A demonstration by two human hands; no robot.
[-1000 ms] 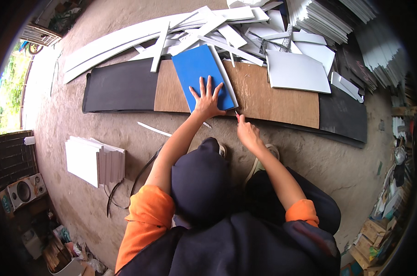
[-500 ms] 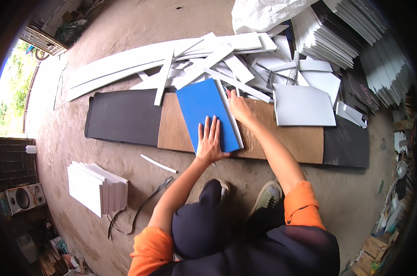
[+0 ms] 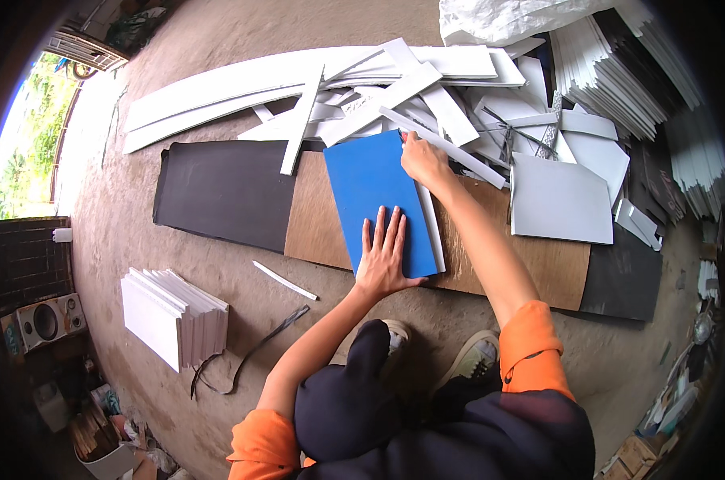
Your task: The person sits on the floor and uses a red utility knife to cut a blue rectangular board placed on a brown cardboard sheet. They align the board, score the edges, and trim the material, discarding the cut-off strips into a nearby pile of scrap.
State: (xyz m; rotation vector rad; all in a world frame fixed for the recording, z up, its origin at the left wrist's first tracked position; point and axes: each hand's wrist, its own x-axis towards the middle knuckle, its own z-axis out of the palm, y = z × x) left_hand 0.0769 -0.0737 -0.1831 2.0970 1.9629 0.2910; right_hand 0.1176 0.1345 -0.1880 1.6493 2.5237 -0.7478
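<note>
A rectangular blue board [image 3: 369, 180] lies at a slant over a white sheet [image 3: 433, 228], which shows as a strip along its right edge. My left hand [image 3: 385, 260] is spread flat on the near part of the blue board, fingers pointing away from me. At the board's far right corner, my right hand [image 3: 425, 160] is closed round a red-handled tool [image 3: 404, 137]. Only a bit of red shows at the fist; the tool's tip is hidden. Beneath the boards is a brown wooden panel [image 3: 490, 256] on a long black sheet [image 3: 222, 188].
White offcut strips [image 3: 446, 112] are heaped beyond the panel. A white sheet piece [image 3: 561, 198] lies on its right part. A stack of white boards [image 3: 174, 320] stands on the floor at left, near a black strap [image 3: 246, 364]. Tall sheet stacks [image 3: 606, 76] fill the far right.
My right hand has moved away from me along the blue board's right edge to its far corner. My left hand stays pressed on the board. The whole view has shifted slightly.
</note>
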